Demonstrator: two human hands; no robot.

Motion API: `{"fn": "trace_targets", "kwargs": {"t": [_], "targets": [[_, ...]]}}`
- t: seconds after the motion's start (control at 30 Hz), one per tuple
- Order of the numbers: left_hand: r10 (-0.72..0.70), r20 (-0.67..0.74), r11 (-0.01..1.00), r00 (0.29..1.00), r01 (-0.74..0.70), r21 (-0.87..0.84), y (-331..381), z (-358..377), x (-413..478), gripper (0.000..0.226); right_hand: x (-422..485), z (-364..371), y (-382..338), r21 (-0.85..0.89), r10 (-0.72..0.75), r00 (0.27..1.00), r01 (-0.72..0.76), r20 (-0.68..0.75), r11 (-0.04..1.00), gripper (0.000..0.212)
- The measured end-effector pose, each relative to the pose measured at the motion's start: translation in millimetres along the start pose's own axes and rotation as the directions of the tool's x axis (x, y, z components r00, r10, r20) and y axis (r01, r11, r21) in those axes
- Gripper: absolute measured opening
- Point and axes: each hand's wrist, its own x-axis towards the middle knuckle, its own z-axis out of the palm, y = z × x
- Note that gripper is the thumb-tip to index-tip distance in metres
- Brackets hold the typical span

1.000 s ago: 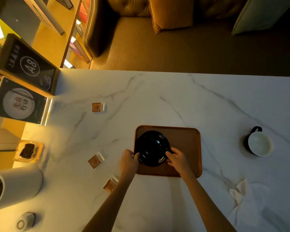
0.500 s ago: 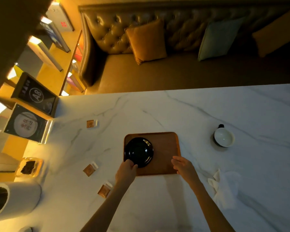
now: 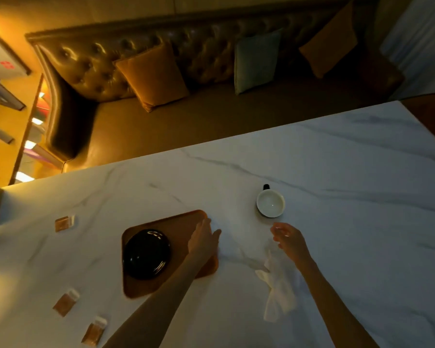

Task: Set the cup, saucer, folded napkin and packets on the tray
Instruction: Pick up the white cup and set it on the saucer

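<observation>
A black saucer [image 3: 146,253] lies on the left half of the brown wooden tray [image 3: 181,222]. My left hand [image 3: 203,238] rests flat and open over the tray's right edge, holding nothing. A cup [image 3: 270,203], white inside with a dark handle, stands on the marble table to the right of the tray. My right hand [image 3: 288,238] hovers open just below the cup, not touching it. A crumpled white napkin [image 3: 278,292] lies under my right forearm. Three brown packets lie left of the tray: one [image 3: 64,223] far, one [image 3: 65,302] nearer, one [image 3: 94,331] nearest.
The white marble table [image 3: 349,197] stretches right and ends at a far edge along a tufted leather sofa [image 3: 186,116] with cushions. Lit shelves [image 3: 28,136] stand at the left.
Both hands have let go of the saucer, which stays on the tray. My left hand moved to the tray's right edge and my right hand moved right toward the cup. The view swung right.
</observation>
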Motion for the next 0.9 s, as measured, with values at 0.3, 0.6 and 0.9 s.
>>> {"fn": "trace_targets", "kwargs": {"t": [0.3,0.6,0.9], "targets": [[0.040,0.137,0.994,0.990,-0.026,-0.106,86.0,70.0,88.3,0.048,91.5,-24.7,-3.9,-0.015,-0.022,0.997,0.021,-0.075,1.000,0.056],[0.089,0.240,0.960,0.967,-0.019,-0.280,107.4,104.2,132.8,0.055,137.0,-5.2,18.0,-0.067,-0.021,0.999,0.018,-0.045,0.998,0.051],[0.091,0.314,0.847,0.945,0.093,-0.523,103.5,115.1,136.3,0.045,139.7,-1.7,31.0,0.065,-0.050,0.997,0.054,-0.060,0.996,0.041]]}}
